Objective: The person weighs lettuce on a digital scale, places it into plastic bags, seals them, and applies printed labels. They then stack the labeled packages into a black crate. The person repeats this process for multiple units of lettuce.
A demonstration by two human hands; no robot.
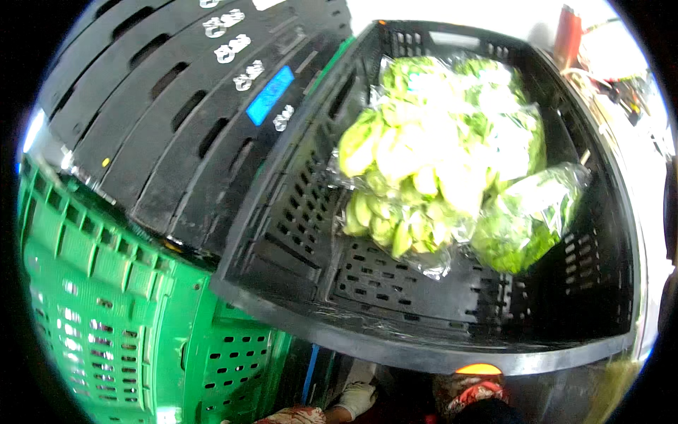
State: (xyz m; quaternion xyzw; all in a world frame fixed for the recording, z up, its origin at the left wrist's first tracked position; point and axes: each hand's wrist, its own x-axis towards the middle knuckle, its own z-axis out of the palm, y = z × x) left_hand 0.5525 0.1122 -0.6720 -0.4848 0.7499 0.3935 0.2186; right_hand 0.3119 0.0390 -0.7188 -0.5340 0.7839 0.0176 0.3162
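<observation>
My left hand [357, 400], in a pale glove, is low at the bottom edge, below the near rim of a large black plastic crate [424, 350]. A patterned sleeve [291, 416] runs to it from the lower left. The fingers are too unclear to tell whether they hold anything. My right hand is out of view; red patterned cloth [479, 392] shows under the rim. Inside the crate, clear bags of pale-stemmed greens resembling bok choy [402, 222] are heaped towards the far end. A bag of leafy greens [522, 233] leans at the right. Glare washes out the heap's middle.
Stacked black crates [175, 132] with white printed marks and a blue label [270, 95] stand at the left. Green plastic crates [106, 307] are below them. A red cylindrical object [568, 34] stands beyond the crate at the far right, near blurred clutter.
</observation>
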